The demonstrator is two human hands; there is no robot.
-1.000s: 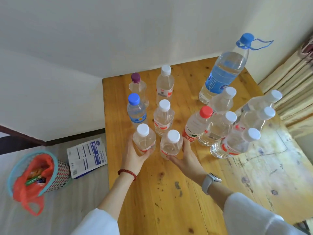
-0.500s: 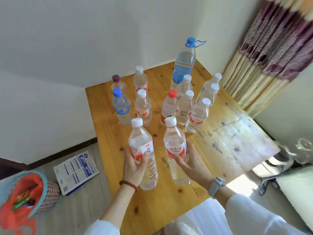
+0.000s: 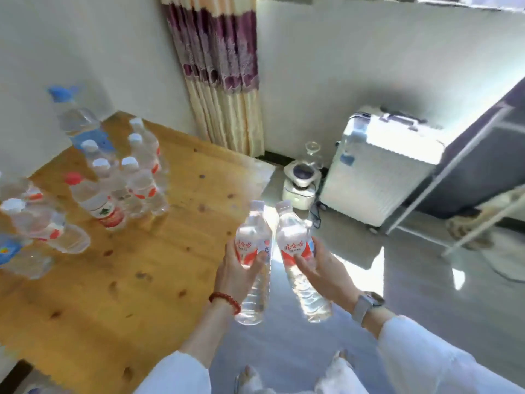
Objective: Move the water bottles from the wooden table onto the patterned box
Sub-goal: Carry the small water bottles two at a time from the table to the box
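Head view shows the left hand [image 3: 237, 268] with fingers curled round one water bottle [image 3: 253, 263] and the right hand [image 3: 326, 268] wrapped round a second bottle [image 3: 295, 251], both carried upright past the edge of the wooden table [image 3: 142, 265], over the floor. The patterned box is not visible, so nothing can be judged as delivered. This looks like an early stage: two bottles are in hand, while roughly ten blurred bottles, including one large blue-capped bottle [image 3: 74, 115] and one red-capped bottle [image 3: 93, 200], stand on the table.
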